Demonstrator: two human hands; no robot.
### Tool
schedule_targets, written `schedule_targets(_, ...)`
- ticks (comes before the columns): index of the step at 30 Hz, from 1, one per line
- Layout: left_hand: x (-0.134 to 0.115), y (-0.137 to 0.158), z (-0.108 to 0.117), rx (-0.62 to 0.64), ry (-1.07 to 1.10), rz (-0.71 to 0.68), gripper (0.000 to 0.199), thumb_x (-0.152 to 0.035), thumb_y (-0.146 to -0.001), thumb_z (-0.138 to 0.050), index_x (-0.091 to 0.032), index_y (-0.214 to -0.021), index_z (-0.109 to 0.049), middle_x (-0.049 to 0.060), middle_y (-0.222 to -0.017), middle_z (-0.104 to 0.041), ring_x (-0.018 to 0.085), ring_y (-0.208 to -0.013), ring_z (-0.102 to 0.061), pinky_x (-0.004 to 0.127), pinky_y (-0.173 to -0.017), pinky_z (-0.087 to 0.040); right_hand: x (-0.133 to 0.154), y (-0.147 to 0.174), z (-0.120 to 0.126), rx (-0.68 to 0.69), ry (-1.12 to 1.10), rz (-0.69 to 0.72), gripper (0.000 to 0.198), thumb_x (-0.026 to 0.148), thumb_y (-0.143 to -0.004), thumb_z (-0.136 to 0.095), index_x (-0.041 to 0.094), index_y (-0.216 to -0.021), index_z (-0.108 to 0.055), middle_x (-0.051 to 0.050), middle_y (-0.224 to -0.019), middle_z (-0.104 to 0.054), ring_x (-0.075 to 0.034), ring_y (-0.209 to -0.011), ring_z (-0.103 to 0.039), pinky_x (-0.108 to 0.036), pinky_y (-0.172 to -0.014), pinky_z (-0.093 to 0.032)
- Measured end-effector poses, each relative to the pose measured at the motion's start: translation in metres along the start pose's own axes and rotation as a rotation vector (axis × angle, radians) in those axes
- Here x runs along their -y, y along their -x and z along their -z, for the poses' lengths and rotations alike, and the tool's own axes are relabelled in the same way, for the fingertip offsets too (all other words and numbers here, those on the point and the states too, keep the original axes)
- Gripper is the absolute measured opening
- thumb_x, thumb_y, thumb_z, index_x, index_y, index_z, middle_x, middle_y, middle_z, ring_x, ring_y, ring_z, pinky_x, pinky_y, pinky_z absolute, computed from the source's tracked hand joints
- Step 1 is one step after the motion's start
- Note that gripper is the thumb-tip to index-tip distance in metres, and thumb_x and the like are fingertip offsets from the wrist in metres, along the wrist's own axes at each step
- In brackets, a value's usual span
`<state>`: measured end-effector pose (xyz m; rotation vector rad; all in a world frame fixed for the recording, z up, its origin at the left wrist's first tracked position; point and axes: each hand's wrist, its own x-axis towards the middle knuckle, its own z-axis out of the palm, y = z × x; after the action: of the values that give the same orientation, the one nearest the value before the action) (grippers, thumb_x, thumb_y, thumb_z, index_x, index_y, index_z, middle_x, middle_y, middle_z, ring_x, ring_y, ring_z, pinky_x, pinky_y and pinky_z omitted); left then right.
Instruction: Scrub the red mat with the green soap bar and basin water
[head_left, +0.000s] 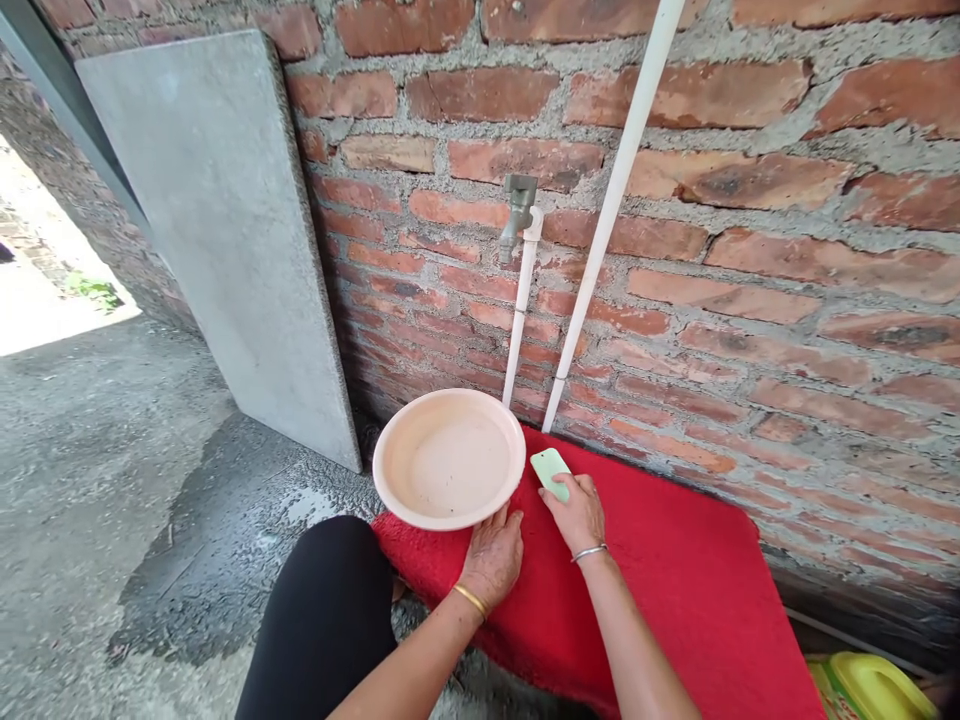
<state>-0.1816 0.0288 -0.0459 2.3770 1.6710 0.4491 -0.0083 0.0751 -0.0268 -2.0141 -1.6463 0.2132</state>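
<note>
A pale pink round basin (442, 460) sits over the far left corner of a red cloth-like mat (675, 590), with a few dark specks inside. My left hand (491, 560), wearing a gold bangle, grips the basin's near rim; its fingertips are hidden beneath. To the right, my right hand (577, 510), with a silver bangle, holds a flat pale green scrub brush (551, 470) just above or on the mat. The brush has rounded corners and a small hole at its far end; its underside is hidden.
Behind stands a brick wall (465, 90) with a tap (517, 215) on a white pipe and another long white pipe (611, 210). A grey slab (217, 230) leans at the left, beside wet concrete floor (217, 540). A yellow-green container (874, 685) is at lower right.
</note>
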Motion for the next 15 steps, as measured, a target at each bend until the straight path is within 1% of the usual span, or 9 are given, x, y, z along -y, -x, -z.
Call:
schedule_targets(2, 0.000, 0.000, 0.001, 0.004, 0.005, 0.002, 0.042, -0.012, -0.089, -0.044, -0.016, -0.128, -0.058, 0.013, -0.139, -0.056, 0.026, -0.129, -0.052, 0.046, -0.110, -0.039, -0.007, -0.003, 0.004, 0.003, 0.050, -0.041, 0.027, 0.044, -0.078, -0.066, 0.028, -0.100, -0.071, -0.001, -0.091, -0.052, -0.018, -0.085, -0.056, -0.029, -0.080, -0.043)
schedule_targets(4, 0.000, 0.000, 0.002, 0.013, 0.008, 0.007, 0.043, -0.012, -0.089, -0.044, -0.016, -0.129, -0.058, 0.013, -0.140, -0.055, 0.026, -0.129, -0.051, 0.045, -0.110, -0.039, -0.020, -0.003, 0.014, 0.004, 0.088, -0.113, 0.030, 0.047, -0.079, -0.065, 0.029, -0.102, -0.071, -0.001, -0.091, -0.053, -0.018, -0.085, -0.057, -0.029, -0.080, -0.044)
schedule_targets(9, -0.001, -0.001, 0.004, 0.035, 0.015, 0.016, 0.042, -0.013, -0.090, -0.044, -0.016, -0.128, -0.060, 0.014, -0.141, -0.055, 0.028, -0.131, -0.050, 0.046, -0.110, -0.039, -0.063, 0.005, 0.048, -0.023, 0.145, -0.322, 0.040, 0.057, -0.081, -0.058, 0.030, -0.109, -0.069, -0.003, -0.094, -0.055, -0.020, -0.086, -0.059, -0.031, -0.078, -0.045)
schedule_targets(12, -0.001, -0.001, 0.005, 0.028, 0.010, 0.016, 0.041, -0.013, -0.090, -0.044, -0.016, -0.128, -0.060, 0.015, -0.141, -0.055, 0.028, -0.131, -0.050, 0.047, -0.111, -0.038, -0.088, 0.012, 0.068, -0.058, 0.153, -0.438, 0.046, 0.061, -0.082, -0.053, 0.031, -0.112, -0.067, -0.005, -0.097, -0.057, -0.023, -0.086, -0.060, -0.034, -0.078, -0.046)
schedule_targets(15, -0.001, -0.001, 0.005, 0.027, 0.007, 0.017, 0.042, -0.013, -0.090, -0.044, -0.016, -0.129, -0.059, 0.014, -0.140, -0.055, 0.027, -0.132, -0.049, 0.046, -0.112, -0.037, -0.109, 0.018, 0.080, -0.088, 0.125, -0.533, 0.050, 0.064, -0.081, -0.052, 0.030, -0.115, -0.066, -0.006, -0.098, -0.057, -0.023, -0.085, -0.060, -0.036, -0.079, -0.047)
